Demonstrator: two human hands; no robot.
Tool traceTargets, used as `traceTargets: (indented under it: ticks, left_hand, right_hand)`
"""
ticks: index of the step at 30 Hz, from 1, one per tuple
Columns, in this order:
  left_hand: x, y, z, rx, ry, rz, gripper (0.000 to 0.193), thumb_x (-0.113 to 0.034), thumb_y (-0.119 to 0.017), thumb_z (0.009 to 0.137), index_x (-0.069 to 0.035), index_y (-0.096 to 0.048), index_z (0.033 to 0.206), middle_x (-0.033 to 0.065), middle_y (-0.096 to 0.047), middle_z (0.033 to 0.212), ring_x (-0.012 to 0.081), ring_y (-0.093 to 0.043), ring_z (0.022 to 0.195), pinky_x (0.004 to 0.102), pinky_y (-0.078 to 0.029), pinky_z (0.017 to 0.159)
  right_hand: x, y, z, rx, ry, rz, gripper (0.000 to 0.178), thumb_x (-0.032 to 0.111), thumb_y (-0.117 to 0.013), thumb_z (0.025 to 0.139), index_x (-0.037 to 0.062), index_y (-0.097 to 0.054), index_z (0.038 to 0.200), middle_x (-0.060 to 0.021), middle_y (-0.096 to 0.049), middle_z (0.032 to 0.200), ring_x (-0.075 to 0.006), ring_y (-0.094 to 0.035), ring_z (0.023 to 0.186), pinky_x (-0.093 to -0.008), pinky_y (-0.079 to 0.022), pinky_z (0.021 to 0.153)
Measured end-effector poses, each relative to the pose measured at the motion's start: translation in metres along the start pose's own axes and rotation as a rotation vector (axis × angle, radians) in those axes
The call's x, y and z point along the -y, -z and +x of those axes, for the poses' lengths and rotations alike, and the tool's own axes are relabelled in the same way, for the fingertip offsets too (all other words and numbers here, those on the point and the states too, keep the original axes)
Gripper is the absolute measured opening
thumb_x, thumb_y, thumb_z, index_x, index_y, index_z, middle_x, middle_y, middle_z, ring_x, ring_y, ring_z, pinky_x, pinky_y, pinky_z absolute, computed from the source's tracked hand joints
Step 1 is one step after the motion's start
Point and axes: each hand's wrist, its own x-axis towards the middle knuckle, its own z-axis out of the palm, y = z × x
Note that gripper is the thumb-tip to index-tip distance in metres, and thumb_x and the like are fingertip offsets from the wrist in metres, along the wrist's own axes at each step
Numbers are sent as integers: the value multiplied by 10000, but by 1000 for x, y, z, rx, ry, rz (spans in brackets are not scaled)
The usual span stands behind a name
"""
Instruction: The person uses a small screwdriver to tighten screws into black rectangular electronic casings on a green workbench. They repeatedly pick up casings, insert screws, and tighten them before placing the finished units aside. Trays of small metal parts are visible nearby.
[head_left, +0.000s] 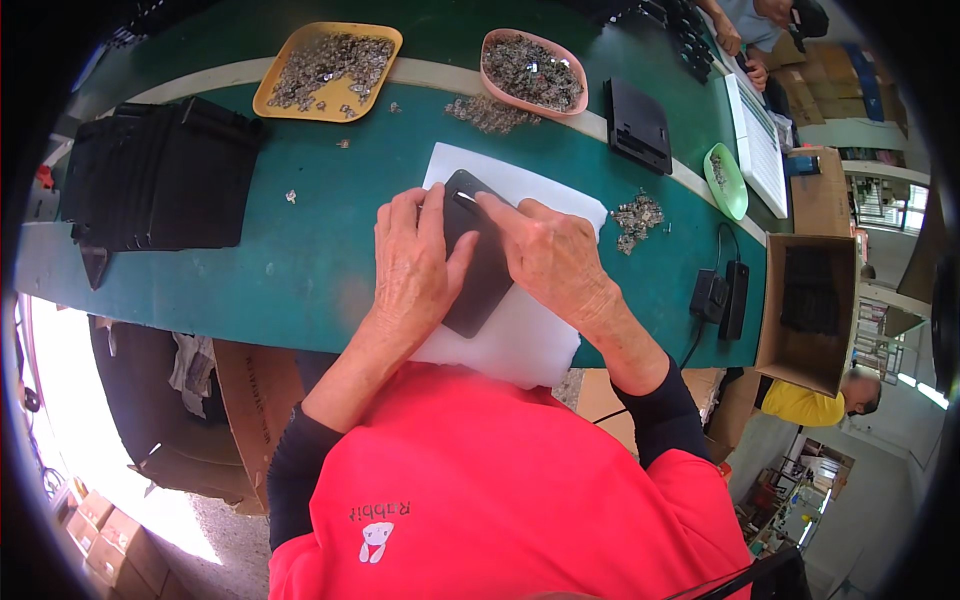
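Observation:
A flat black plastic panel with rounded corners lies tilted on a white foam sheet in front of me. My left hand rests on the panel's left side, fingers stretched out and thumb apart. At its far end my right hand points inward, fingers bent together. A small shiny metal piece shows at the right fingertips, against a slot near the panel's far edge. Its exact kind is too small to make out, and the fingers partly cover it.
Beyond the foam stand a yellow tray and pink bowl of small metal parts. Loose parts lie to the right, near another black panel and a green bowl. Stacked black panels stand left; black adapters right.

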Motion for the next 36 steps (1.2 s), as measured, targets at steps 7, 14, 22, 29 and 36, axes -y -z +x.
traceTargets:
  ticks: [7, 14, 22, 29, 36]
  left_hand:
    - [-2, 2, 1, 15, 17, 31, 621, -161, -765, 762, 56, -504, 1283, 174, -499, 1140, 331, -494, 1029, 417, -415, 860]
    - [-2, 3, 3, 36, 28, 35, 608, -174, -763, 764, 58, -516, 1269, 166, -504, 1119, 320, -501, 1014, 413, -419, 849]
    - [-7, 0, 7, 53, 167, -92, 506, -105, -719, 776, 43, -532, 1223, 173, -534, 1080, 350, -513, 1019, 434, -424, 895]
    - [-4, -7, 5, 26, 193, -156, 474, -69, -689, 781, 29, -536, 1218, 167, -541, 1070, 346, -520, 1021, 436, -406, 892]
    - [-1, -13, 4, 24, 175, -175, 514, -47, -690, 755, 56, -518, 1228, 193, -520, 1100, 361, -500, 1026, 450, -387, 843]
  right_hand:
    - [3, -3, 1, -13, 19, -51, 371, 104, -577, 852, 137, -642, 1216, -84, -598, 761, -268, -643, 649, -374, -523, 570]
    - [3, -5, 0, -20, 34, -55, 368, 110, -581, 852, 131, -641, 1214, -88, -597, 769, -259, -644, 645, -361, -524, 567]
    - [6, -6, 3, 23, 152, -187, 429, 112, -596, 827, 48, -611, 1251, -85, -597, 765, -239, -645, 607, -349, -519, 531]
    - [16, 12, 13, 143, 233, -329, 443, 99, -619, 803, -10, -597, 1231, -91, -626, 774, -210, -659, 614, -317, -510, 520]
    - [22, 26, 27, 173, 390, -308, 131, 101, -611, 785, 6, -657, 863, -97, -644, 706, -234, -666, 625, -345, -515, 520]
